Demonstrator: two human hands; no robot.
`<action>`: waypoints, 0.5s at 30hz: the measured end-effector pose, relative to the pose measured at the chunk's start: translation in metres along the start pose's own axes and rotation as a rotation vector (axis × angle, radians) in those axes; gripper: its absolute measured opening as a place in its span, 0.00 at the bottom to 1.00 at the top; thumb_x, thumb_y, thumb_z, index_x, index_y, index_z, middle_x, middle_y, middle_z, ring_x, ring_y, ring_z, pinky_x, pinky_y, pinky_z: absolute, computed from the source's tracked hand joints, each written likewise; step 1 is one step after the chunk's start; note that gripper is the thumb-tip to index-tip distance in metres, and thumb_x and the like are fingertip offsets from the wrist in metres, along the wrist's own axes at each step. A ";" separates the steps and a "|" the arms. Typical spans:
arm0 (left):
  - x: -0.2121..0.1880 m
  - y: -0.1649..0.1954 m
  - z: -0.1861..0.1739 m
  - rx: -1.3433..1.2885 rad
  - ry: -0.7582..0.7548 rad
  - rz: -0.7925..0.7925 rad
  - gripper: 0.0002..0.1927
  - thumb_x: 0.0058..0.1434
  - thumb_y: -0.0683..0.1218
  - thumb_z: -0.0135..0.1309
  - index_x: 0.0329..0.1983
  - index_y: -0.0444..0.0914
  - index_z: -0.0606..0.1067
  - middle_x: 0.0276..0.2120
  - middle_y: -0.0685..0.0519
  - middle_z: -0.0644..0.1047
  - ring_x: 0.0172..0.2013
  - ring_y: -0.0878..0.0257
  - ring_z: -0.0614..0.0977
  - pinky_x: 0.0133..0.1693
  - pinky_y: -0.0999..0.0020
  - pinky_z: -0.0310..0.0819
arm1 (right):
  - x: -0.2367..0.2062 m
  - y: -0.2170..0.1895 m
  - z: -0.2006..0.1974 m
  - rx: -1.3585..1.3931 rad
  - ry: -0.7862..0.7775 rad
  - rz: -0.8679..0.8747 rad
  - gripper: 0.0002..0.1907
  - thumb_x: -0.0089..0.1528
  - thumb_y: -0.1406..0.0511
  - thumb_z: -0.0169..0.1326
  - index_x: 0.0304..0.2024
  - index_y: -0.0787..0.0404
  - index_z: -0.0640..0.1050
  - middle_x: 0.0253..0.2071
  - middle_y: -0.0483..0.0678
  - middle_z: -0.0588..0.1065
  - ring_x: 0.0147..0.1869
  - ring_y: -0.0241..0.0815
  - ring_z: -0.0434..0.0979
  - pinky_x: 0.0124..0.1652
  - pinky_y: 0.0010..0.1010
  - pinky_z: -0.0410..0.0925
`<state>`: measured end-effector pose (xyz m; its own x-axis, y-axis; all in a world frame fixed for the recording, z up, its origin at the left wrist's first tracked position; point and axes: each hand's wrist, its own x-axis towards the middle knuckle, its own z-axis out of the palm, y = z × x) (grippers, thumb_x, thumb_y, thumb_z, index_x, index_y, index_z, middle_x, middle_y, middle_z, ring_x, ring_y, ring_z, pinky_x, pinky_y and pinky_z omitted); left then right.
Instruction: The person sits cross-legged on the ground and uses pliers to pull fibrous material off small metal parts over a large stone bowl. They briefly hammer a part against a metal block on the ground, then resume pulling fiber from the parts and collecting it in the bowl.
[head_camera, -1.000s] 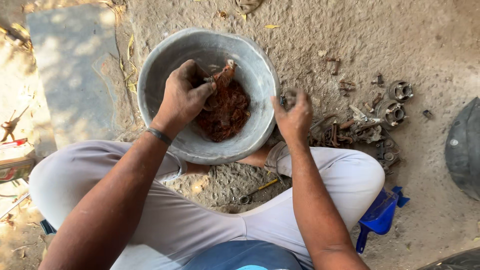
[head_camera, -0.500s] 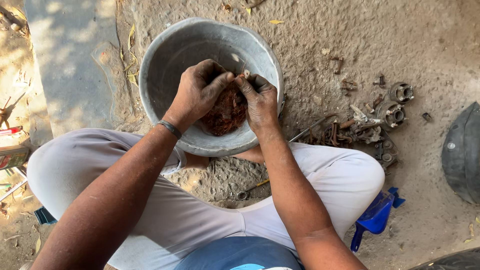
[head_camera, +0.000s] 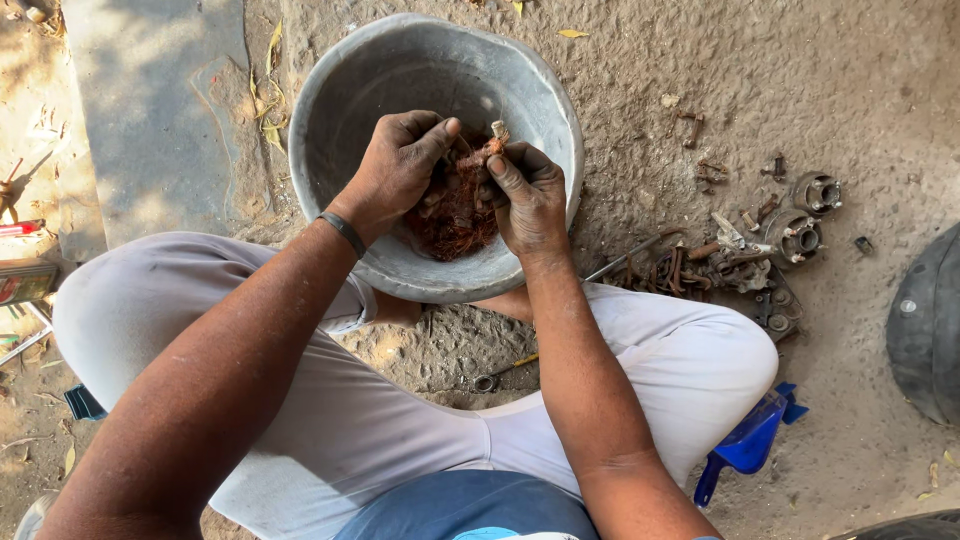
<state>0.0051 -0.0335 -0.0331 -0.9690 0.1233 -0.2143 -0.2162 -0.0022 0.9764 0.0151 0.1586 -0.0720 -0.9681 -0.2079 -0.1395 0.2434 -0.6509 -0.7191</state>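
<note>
Outdoor dirt ground (head_camera: 640, 90), sandy, a few dry leaves; grey slab (head_camera: 150, 110) at upper left. Person seated cross-legged in light trousers, grey metal basin (head_camera: 340, 130) set on the ground just ahead of the knees.

Both hands meet over the basin's middle. Left hand (head_camera: 395, 170), dark band on the wrist, fingers curled together around the left side of a rusty metal part (head_camera: 478, 155). Right hand (head_camera: 530, 195) has its fingers closed on the same part from the right, thumb pressed along it. One end of the part pokes up between the two hands. Exact shape of the part: cannot tell, it's mostly covered.

Below the hands, a heap of reddish-brown rusty bits (head_camera: 455, 225) lies in the basin bottom.

Right of the basin, on the ground: a scatter of rusty bolts and brackets (head_camera: 700, 265), two round hub-like castings (head_camera: 805, 215) and a thin metal rod (head_camera: 625, 258) running toward the knee. Blue plastic piece (head_camera: 745, 445) sits beside the right thigh. Dark rounded rubber edge (head_camera: 925, 330) at far right. Small tool with a ring end (head_camera: 500, 372) lies between the legs.
</note>
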 end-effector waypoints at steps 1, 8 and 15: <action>0.000 0.001 0.000 -0.020 -0.015 -0.023 0.17 0.74 0.50 0.52 0.38 0.30 0.79 0.24 0.56 0.76 0.24 0.73 0.73 0.25 0.76 0.71 | 0.000 0.000 0.000 -0.003 -0.015 0.006 0.06 0.63 0.70 0.65 0.43 0.61 0.82 0.39 0.46 0.82 0.41 0.35 0.82 0.41 0.27 0.77; -0.005 0.014 0.006 0.217 -0.014 0.267 0.16 0.69 0.52 0.58 0.44 0.33 0.78 0.33 0.51 0.79 0.35 0.65 0.81 0.39 0.69 0.80 | 0.001 0.002 -0.001 0.058 0.082 0.025 0.06 0.64 0.69 0.65 0.43 0.61 0.81 0.38 0.48 0.82 0.39 0.36 0.81 0.39 0.25 0.76; -0.006 0.021 0.009 0.545 -0.046 0.495 0.15 0.63 0.47 0.67 0.47 0.35 0.77 0.41 0.46 0.82 0.42 0.57 0.86 0.45 0.63 0.84 | 0.001 0.000 -0.009 0.064 0.074 0.050 0.06 0.64 0.68 0.65 0.43 0.60 0.82 0.36 0.47 0.81 0.35 0.36 0.80 0.35 0.26 0.75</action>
<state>0.0075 -0.0259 -0.0114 -0.9289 0.2775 0.2452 0.3473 0.4233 0.8368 0.0142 0.1645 -0.0782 -0.9557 -0.1887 -0.2259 0.2929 -0.6867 -0.6654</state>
